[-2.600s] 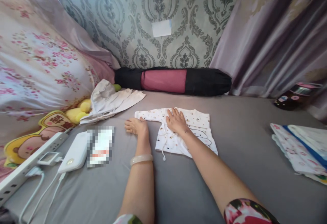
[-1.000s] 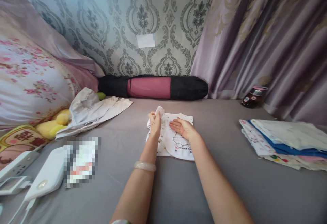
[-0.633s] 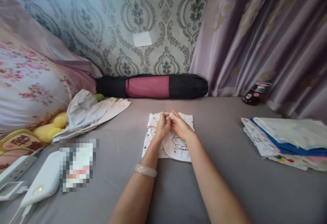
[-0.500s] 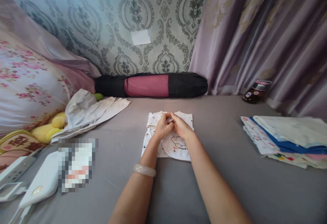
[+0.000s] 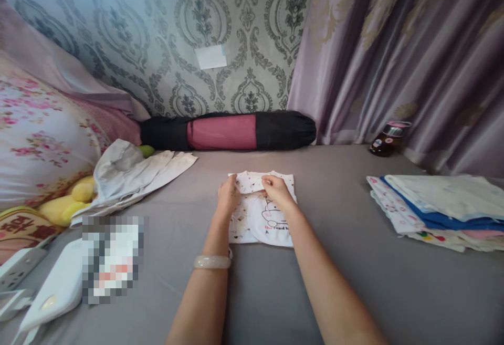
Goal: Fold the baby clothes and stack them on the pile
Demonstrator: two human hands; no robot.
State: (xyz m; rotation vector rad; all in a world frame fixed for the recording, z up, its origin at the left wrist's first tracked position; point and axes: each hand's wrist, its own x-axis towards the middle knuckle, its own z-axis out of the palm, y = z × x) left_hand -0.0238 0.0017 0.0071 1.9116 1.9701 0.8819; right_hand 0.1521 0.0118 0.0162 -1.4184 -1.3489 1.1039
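A small white baby shirt [image 5: 246,224] with tiny printed spots and a cartoon outline lies on the grey bed sheet, its sleeve folded across the upper front. My left hand [image 5: 229,194] is closed on the shirt at its upper left edge, with a pale bangle on that wrist. Near the middle of the chest, my right hand [image 5: 277,190] pinches the end of the folded sleeve between thumb and fingers. The lower right part of the shirt is partly covered by my right forearm.
Folded clothes [image 5: 437,203] are stacked at the right, with a dark bottle [image 5: 388,139] behind them. A black and pink roll [image 5: 222,132] lies along the wall. At the left are a pale cloth hat [image 5: 126,169], a yellow plush [image 5: 73,203], a white power bank [image 5: 63,276] and a power strip [image 5: 23,267].
The sleeve that stretched out to the left is now folded over the shirt's front. My hands came together at the chest, then parted, the left one moving to the left edge.
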